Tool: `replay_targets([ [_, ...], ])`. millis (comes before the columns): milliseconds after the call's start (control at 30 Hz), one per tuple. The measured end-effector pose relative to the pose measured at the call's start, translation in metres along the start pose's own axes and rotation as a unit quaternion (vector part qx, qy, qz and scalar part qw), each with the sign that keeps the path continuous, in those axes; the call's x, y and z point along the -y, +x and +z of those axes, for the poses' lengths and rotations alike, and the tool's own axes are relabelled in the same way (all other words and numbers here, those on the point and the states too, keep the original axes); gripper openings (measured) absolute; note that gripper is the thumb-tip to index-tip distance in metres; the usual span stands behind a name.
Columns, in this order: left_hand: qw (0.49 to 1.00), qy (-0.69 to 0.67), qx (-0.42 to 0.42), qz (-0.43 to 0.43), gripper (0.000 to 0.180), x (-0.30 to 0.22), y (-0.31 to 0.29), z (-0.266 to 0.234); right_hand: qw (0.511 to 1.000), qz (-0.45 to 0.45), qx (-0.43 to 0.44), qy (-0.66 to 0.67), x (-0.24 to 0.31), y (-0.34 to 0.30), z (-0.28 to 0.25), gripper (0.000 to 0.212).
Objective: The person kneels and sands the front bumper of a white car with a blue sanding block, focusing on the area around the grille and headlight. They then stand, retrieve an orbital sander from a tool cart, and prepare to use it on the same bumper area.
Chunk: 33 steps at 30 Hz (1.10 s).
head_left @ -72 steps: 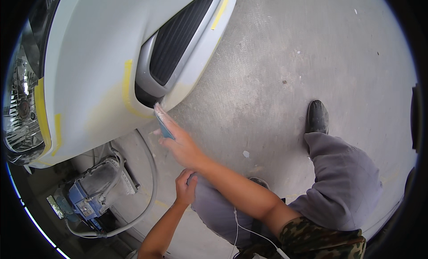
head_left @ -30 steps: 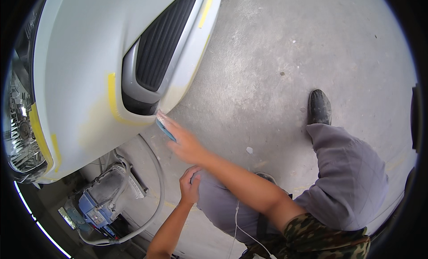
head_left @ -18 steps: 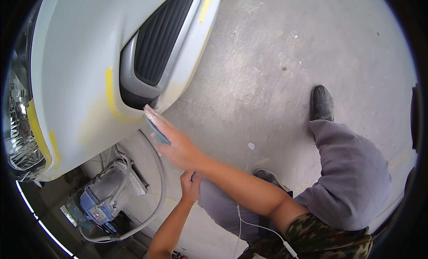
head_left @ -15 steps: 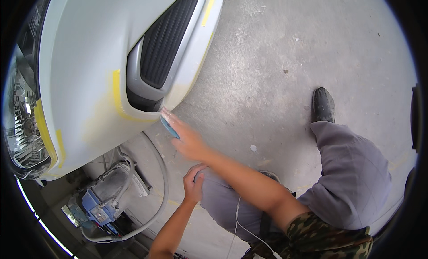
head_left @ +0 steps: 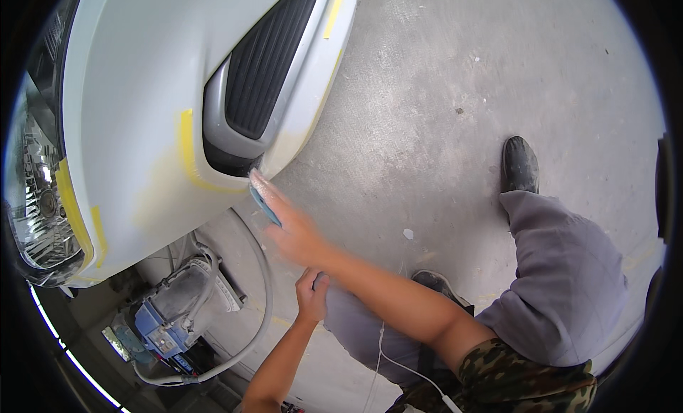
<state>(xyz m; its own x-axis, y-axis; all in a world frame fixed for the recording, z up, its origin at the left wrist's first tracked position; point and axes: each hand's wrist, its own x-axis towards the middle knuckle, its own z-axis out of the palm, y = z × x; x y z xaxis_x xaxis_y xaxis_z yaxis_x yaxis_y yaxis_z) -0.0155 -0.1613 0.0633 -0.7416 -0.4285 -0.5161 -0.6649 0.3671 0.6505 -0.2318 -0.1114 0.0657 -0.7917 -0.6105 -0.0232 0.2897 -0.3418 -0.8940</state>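
My right hand [head_left: 288,224] reaches up to the lower corner of a white car bumper [head_left: 135,157]. It is closed round a thin blue sanding pad [head_left: 265,205], its fingertips at the edge of the dark vent opening. Dust whitens those fingertips, and motion blurs the hand a little. Below it, my left hand [head_left: 311,292] is beside my bent knee with curled fingers. A small dark thing shows by its thumb, too little to name. Yellow masking tape [head_left: 187,139] and a yellowish sanded patch lie next to the vent.
A headlight [head_left: 46,192] edged with yellow tape is at the far left. Under the bumper stands a dusty blue-and-grey vacuum machine [head_left: 167,327] with a grey hose [head_left: 267,285] looping round it. A white cable [head_left: 380,338] hangs by my leg. My shoe [head_left: 519,164] rests on the grey floor.
My right hand and the pad have shifted slightly left along the bumper's edge. My left hand has dropped a little, and the dark thing by its thumb shows more clearly.
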Motion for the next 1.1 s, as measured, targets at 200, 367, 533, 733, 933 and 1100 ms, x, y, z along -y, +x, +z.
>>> replay_targets([
  [200,0.995,-0.098,-0.014,0.034,0.03,0.005,0.002,0.006,1.0,-0.017,0.002,0.019,0.009,-0.002,-0.002,0.091],
  [367,1.0,-0.02,-0.014,-0.002,0.029,0.005,0.0,0.001,1.0,0.004,-0.003,-0.02,0.008,0.003,-0.001,0.091],
  [533,0.997,-0.07,-0.032,0.005,0.029,0.004,0.003,0.005,1.0,-0.017,0.001,-0.003,0.005,0.001,0.001,0.09],
  [733,0.998,-0.054,-0.012,-0.013,0.029,0.002,0.003,0.001,0.994,-0.072,0.025,0.078,0.014,0.002,-0.004,0.092],
  [933,0.999,-0.048,-0.012,0.017,0.03,0.005,0.007,0.002,0.998,0.054,0.006,-0.03,0.013,0.003,-0.006,0.092],
  [1100,1.0,-0.011,0.0,-0.004,0.033,0.003,0.004,0.002,1.0,0.02,0.011,-0.004,0.015,0.002,-0.007,0.092],
])
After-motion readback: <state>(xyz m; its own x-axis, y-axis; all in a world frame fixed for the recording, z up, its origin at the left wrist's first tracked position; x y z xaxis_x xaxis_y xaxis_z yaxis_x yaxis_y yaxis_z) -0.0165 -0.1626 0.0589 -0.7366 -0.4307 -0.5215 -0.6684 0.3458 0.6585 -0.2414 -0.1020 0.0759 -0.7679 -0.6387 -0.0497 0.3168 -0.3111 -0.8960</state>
